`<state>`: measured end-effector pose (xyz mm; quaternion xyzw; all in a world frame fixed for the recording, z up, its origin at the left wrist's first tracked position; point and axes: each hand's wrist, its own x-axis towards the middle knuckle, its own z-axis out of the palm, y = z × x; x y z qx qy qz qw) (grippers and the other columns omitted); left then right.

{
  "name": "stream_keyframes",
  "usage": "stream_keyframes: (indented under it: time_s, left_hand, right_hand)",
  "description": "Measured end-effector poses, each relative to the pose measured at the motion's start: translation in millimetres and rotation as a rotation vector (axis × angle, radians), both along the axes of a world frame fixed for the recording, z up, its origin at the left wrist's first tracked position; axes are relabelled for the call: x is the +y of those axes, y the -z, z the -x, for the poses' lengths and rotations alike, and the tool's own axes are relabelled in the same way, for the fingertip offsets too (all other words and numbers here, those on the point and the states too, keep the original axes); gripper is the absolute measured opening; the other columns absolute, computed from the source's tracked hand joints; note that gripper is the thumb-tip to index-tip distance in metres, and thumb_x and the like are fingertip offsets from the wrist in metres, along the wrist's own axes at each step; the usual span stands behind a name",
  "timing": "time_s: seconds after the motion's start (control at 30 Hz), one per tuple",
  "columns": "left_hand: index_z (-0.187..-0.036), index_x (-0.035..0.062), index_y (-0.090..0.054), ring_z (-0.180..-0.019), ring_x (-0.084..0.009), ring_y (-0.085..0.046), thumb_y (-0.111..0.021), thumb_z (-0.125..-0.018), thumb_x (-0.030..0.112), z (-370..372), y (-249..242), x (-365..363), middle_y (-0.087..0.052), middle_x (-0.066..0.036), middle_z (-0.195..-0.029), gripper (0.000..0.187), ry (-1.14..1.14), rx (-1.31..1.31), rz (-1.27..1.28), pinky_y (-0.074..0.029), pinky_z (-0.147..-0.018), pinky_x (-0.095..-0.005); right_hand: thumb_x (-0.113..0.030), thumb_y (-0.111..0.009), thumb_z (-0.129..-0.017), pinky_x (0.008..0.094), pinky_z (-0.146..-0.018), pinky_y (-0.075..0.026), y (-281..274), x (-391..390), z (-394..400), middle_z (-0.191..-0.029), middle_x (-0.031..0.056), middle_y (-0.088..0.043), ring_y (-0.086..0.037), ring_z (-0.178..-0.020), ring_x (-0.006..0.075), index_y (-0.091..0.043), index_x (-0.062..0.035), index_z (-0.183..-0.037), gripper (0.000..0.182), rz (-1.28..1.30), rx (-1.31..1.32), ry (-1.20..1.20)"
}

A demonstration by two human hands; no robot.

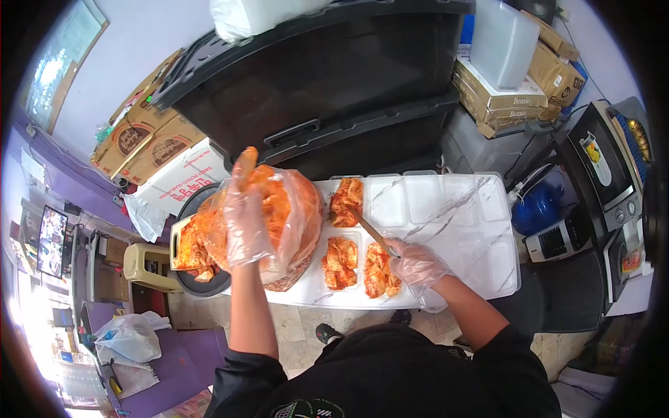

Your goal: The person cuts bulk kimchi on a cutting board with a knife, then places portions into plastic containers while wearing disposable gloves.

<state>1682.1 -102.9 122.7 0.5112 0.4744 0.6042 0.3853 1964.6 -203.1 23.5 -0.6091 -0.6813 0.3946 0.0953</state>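
Observation:
My left hand (pixel 247 223), in a clear plastic glove stained orange, is over a large plastic bag (pixel 300 230) of orange-red coated food. Its fingers stretch upward, apparently empty. Closed around a wooden-handled utensil (pixel 375 237), my gloved right hand (pixel 417 268) is at the front of the white table. The utensil's far end touches red-coated food (pixel 346 202) in a clear tray. Two more filled portions, one at the left (pixel 340 263) and one beside my right hand (pixel 380 272), are nearer me. Left of the bag, more coated food (pixel 191 244) lies on a cream-rimmed board or tray.
Several clear trays (pixel 425 198) cover the right part of the marbled table (pixel 453 279). A round black tray (pixel 217 284) is under the food at left. Large black bins (pixel 313 90) stand behind, with cartons (pixel 157 146) at left and a blue container (pixel 540 205) at right.

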Motion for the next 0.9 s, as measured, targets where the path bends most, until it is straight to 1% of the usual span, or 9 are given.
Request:
stream_keyframes:
  time_s: [0.17, 0.27, 0.43, 0.47, 0.57, 0.7, 0.77, 0.8, 0.9]
  left_hand:
    - [-0.152, 0.0123, -0.027, -0.108, -0.0209, -0.063, -0.053, -0.097, 0.018, 98, -30, -21, -0.055, -0.012, -0.135, 0.062, -0.119, -0.065, 0.004, -0.053, -0.07, -0.0272]
    - [-0.151, 0.0133, -0.03, -0.104, -0.0219, -0.064, -0.055, -0.097, 0.02, 155, -40, -41, -0.057, -0.012, -0.128, 0.06, -0.182, -0.11, -0.127, -0.055, -0.072, -0.0314]
    - [-0.147, 0.0146, -0.036, -0.099, -0.0238, -0.063, -0.059, -0.097, 0.031, 261, -52, -62, -0.061, -0.012, -0.116, 0.058, -0.103, -0.252, -0.291, -0.057, -0.074, -0.0374]
    - [-0.147, 0.0146, -0.037, -0.097, -0.0237, -0.062, -0.058, -0.097, 0.032, 290, -48, -62, -0.061, -0.012, -0.113, 0.057, -0.079, -0.29, -0.293, -0.057, -0.075, -0.0399]
    - [-0.148, 0.0147, -0.035, -0.099, -0.0254, -0.061, -0.049, -0.099, 0.046, 362, -18, -56, -0.059, -0.014, -0.12, 0.06, -0.144, -0.373, -0.219, -0.055, -0.086, -0.0452]
    - [-0.148, 0.0232, -0.033, -0.096, -0.0204, -0.055, -0.055, -0.095, 0.051, 428, 26, -42, -0.054, -0.008, -0.118, 0.064, 0.08, -0.66, -0.178, -0.053, -0.077, -0.0448]
    - [-0.15, 0.0299, -0.032, -0.107, -0.0228, -0.049, -0.051, -0.093, 0.061, 443, 44, -40, -0.047, -0.004, -0.127, 0.069, 0.002, -0.681, -0.044, -0.048, -0.086, -0.0494]
    - [-0.145, 0.0286, -0.038, -0.09, -0.0226, -0.053, -0.05, -0.091, 0.067, 437, 38, -41, -0.052, -0.004, -0.112, 0.067, -0.091, -0.687, 0.014, -0.054, -0.075, -0.0467]
    - [-0.147, 0.0332, -0.035, -0.094, -0.0198, -0.049, -0.042, -0.089, 0.075, 447, 55, -28, -0.048, 0.001, -0.117, 0.072, -0.083, -0.673, 0.081, -0.047, -0.077, -0.0466]
  right_hand:
    - [-0.022, -0.062, -0.086, 0.0407, -0.08, -0.05, -3, -10, 1, -0.097, 0.0221, -0.068, -0.066, -0.088, 0.0335, -0.048, -0.0078, -0.139, 0.057, 0.056, 0.134, 0.077]
    - [-0.02, -0.059, -0.09, 0.0383, -0.073, -0.052, -25, -18, 18, -0.084, 0.0191, -0.067, -0.066, -0.077, 0.0324, -0.047, -0.0055, -0.14, 0.054, -0.248, 0.143, 0.057]
    - [-0.016, -0.06, -0.089, 0.0349, -0.078, -0.051, -106, -32, 129, -0.093, 0.0167, -0.069, -0.067, -0.083, 0.0267, -0.051, -0.002, -0.135, 0.049, -0.291, 0.465, 0.132]
    - [-0.014, -0.06, -0.089, 0.0383, -0.089, -0.05, -115, -33, 159, -0.108, 0.0188, -0.068, -0.067, -0.096, 0.0286, -0.049, -0.0025, -0.137, 0.051, -0.214, 0.503, 0.076]
    - [-0.007, -0.061, -0.088, 0.042, -0.093, -0.047, -76, -28, 269, -0.127, 0.0161, -0.062, -0.062, -0.108, 0.0316, -0.047, -0.0027, -0.138, 0.053, -0.666, 0.411, -0.227]
    - [-0.015, -0.059, -0.088, 0.0461, -0.092, -0.047, 12, -18, 410, -0.12, 0.0224, -0.063, -0.06, -0.109, 0.0378, -0.045, -0.0028, -0.14, 0.055, -0.518, 0.302, -0.164]
    - [-0.017, -0.058, -0.088, 0.0462, -0.09, -0.048, 45, 1, 454, -0.114, 0.0249, -0.063, -0.061, -0.105, 0.0387, -0.043, -0.002, -0.141, 0.057, -0.518, 0.234, -0.111]
    - [-0.016, -0.057, -0.088, 0.0472, -0.086, -0.049, 55, 10, 467, -0.107, 0.0261, -0.063, -0.061, -0.101, 0.0391, -0.04, -0.0011, -0.143, 0.059, -0.429, 0.072, -0.087]
    - [-0.018, -0.056, -0.089, 0.0486, -0.077, -0.051, 81, 25, 494, -0.098, 0.0266, -0.06, -0.063, -0.089, 0.0374, -0.032, 0.0002, -0.147, 0.065, -0.394, -0.196, -0.073]
